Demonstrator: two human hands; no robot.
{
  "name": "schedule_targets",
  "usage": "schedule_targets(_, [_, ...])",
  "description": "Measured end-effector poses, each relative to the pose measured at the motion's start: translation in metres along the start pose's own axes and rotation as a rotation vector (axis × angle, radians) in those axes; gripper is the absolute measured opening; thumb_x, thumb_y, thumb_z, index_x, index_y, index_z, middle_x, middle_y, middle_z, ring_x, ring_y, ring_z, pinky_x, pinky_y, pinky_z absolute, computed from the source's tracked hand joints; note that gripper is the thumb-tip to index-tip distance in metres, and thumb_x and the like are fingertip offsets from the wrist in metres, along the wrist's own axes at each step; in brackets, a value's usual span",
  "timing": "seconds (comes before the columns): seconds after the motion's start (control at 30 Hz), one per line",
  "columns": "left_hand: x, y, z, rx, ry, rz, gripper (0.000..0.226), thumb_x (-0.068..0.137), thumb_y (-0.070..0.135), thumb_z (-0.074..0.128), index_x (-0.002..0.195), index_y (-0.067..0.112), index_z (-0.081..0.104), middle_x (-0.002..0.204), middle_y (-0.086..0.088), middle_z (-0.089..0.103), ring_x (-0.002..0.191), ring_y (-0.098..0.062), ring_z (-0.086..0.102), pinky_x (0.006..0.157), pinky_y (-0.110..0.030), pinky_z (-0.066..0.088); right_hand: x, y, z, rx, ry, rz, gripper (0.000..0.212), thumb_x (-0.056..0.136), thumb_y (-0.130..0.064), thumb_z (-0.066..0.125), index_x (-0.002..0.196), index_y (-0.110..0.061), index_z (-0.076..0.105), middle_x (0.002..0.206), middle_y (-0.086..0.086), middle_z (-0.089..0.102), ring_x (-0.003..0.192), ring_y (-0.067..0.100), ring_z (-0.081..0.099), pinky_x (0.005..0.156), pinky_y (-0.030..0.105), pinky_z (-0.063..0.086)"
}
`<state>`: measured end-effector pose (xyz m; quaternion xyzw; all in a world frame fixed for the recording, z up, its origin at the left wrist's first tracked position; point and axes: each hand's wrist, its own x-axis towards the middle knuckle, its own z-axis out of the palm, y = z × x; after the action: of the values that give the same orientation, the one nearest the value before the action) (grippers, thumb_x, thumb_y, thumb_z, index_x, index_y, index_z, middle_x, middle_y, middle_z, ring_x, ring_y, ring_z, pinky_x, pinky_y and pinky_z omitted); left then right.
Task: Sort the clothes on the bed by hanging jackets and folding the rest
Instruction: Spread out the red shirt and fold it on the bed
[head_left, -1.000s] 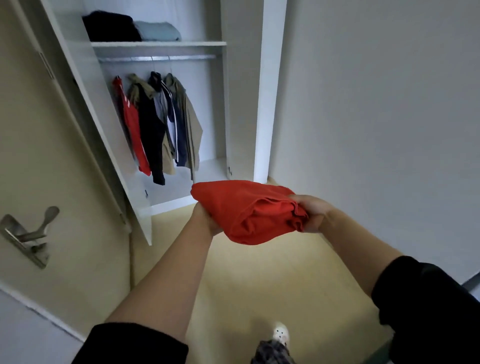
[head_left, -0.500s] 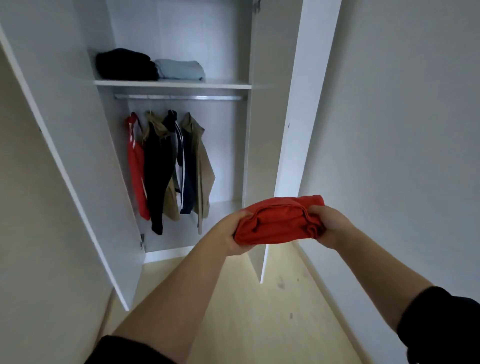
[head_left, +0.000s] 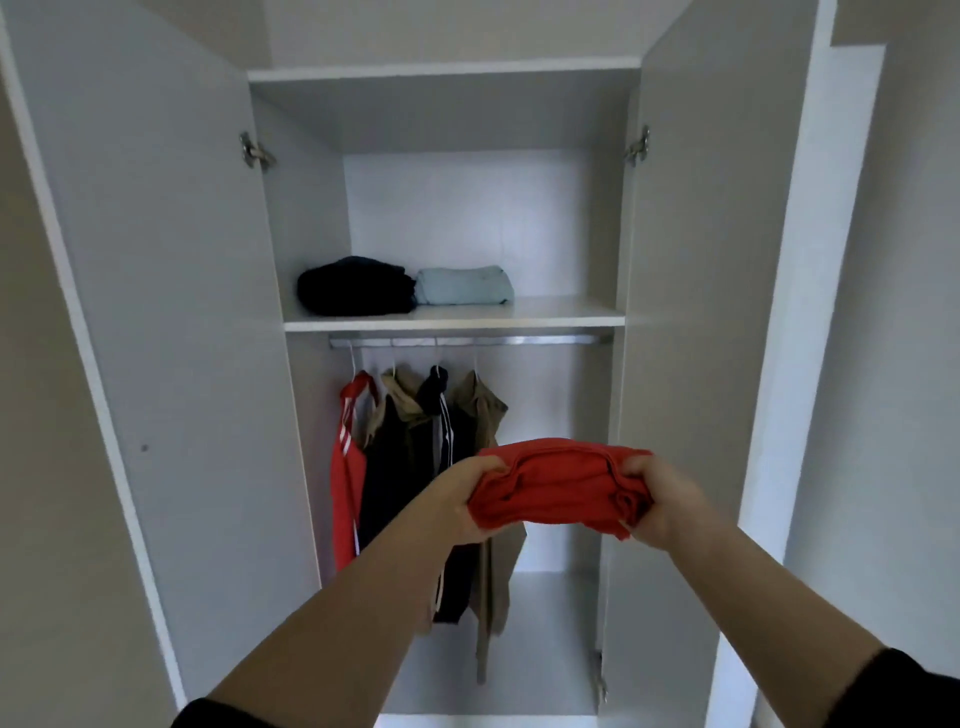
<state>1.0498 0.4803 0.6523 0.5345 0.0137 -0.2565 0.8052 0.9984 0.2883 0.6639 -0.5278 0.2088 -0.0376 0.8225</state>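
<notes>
I hold a folded red garment (head_left: 556, 486) out in front of me with both hands. My left hand (head_left: 460, 499) grips its left end and my right hand (head_left: 657, 499) grips its right end. Straight ahead stands an open white wardrobe. On its shelf (head_left: 561, 314) lie a folded black garment (head_left: 356, 286) and a folded light blue garment (head_left: 465, 285), side by side at the left. Below the shelf, several jackets hang from a metal rail (head_left: 519, 340): a red one (head_left: 349, 467), a dark one (head_left: 397, 467), a navy striped one (head_left: 447, 431) and a khaki one (head_left: 483, 410).
Both wardrobe doors stand open, the left door (head_left: 171, 338) and the right door (head_left: 691, 312). The right part of the shelf is bare. A white wall (head_left: 893, 364) runs along the right.
I have come closer to the wardrobe and my view has tilted up, so the shelf now faces me. My hands have carried the red garment up and toward the wardrobe opening.
</notes>
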Motion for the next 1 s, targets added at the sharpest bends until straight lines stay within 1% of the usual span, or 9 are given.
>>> schedule_targets(0.07, [0.041,0.046,-0.002,0.016,-0.023,0.069,0.046,0.091,0.008,0.042,0.056,0.004,0.071,0.057,-0.010,0.066,0.046,-0.020,0.064,0.045,-0.023,0.053,0.048,-0.033,0.030,0.036,-0.018,-0.063,0.019,0.085,0.003,0.040,0.077,-0.006,0.055,0.052,0.010,0.059,0.043,0.023,0.056,0.045,0.030,0.050])
schedule_targets(0.2, [0.118,0.131,-0.001,0.016,-0.003,0.164,0.024,0.090,0.010,0.048,0.077,0.004,0.068,0.063,-0.011,0.068,0.051,-0.021,0.065,0.051,-0.025,0.054,0.136,-0.096,0.085,0.109,-0.066,-0.152,0.020,0.082,0.004,0.040,0.072,-0.007,0.053,0.041,0.003,0.056,0.031,0.014,0.051,0.036,0.017,0.043])
schedule_targets(0.43, [0.243,0.273,0.002,0.065,-0.013,0.370,0.016,0.089,0.009,0.046,0.084,0.006,0.061,0.060,-0.011,0.068,0.048,-0.021,0.065,0.046,-0.026,0.054,0.290,-0.201,0.178,0.184,-0.238,-0.317,0.023,0.084,0.002,0.040,0.071,-0.011,0.053,0.041,0.001,0.056,0.033,0.013,0.054,0.036,0.020,0.046])
schedule_targets(0.6, [0.315,0.368,-0.015,0.174,0.116,0.463,0.015,0.091,0.017,0.052,0.097,0.009,0.063,0.076,-0.011,0.069,0.062,-0.023,0.067,0.062,-0.033,0.057,0.391,-0.250,0.246,0.041,-0.304,-0.327,0.016,0.087,-0.002,0.047,0.079,-0.011,0.057,0.050,0.003,0.062,0.039,0.013,0.059,0.041,0.023,0.051])
schedule_targets(0.67, [0.348,0.384,-0.038,0.431,0.343,0.421,0.021,0.091,0.020,0.054,0.105,0.007,0.063,0.089,-0.014,0.071,0.074,-0.026,0.068,0.072,-0.035,0.058,0.426,-0.242,0.259,-0.237,-0.306,-0.222,0.010,0.089,-0.007,0.053,0.080,-0.010,0.055,0.060,0.008,0.060,0.040,0.014,0.058,0.037,0.020,0.048])
schedule_targets(0.7, [0.364,0.386,-0.054,0.703,0.481,0.388,0.032,0.091,0.021,0.054,0.118,0.005,0.058,0.105,-0.017,0.068,0.090,-0.031,0.067,0.083,-0.039,0.056,0.441,-0.234,0.260,-0.423,-0.318,-0.177,0.006,0.089,-0.009,0.057,0.083,-0.008,0.055,0.066,0.010,0.059,0.041,0.016,0.058,0.036,0.020,0.047])
schedule_targets(0.8, [0.402,0.379,-0.098,1.514,0.828,0.370,0.062,0.094,0.029,0.048,0.149,0.015,0.022,0.141,-0.016,0.041,0.124,-0.037,0.045,0.102,-0.045,0.041,0.479,-0.221,0.256,-1.065,-0.275,-0.235,0.027,0.087,-0.024,0.065,0.099,-0.006,0.049,0.075,0.012,0.059,0.044,0.018,0.055,0.039,0.021,0.045])
schedule_targets(0.9, [0.434,0.377,-0.116,1.716,0.728,0.700,0.055,0.099,0.040,0.039,0.149,0.023,0.026,0.152,-0.005,0.031,0.137,-0.031,0.028,0.111,-0.045,0.028,0.505,-0.226,0.263,-1.328,-0.133,-0.537,0.045,0.091,-0.036,0.058,0.121,-0.004,0.051,0.094,0.011,0.063,0.070,0.022,0.060,0.056,0.025,0.048])
schedule_targets(1.0, [0.465,0.379,-0.120,1.759,0.410,0.636,0.049,0.100,0.044,0.034,0.147,0.029,0.033,0.154,0.001,0.029,0.142,-0.024,0.025,0.117,-0.039,0.019,0.518,-0.227,0.287,-1.290,-0.093,-0.878,0.047,0.096,-0.036,0.049,0.134,-0.009,0.047,0.132,0.014,0.051,0.118,0.028,0.052,0.095,0.032,0.041])
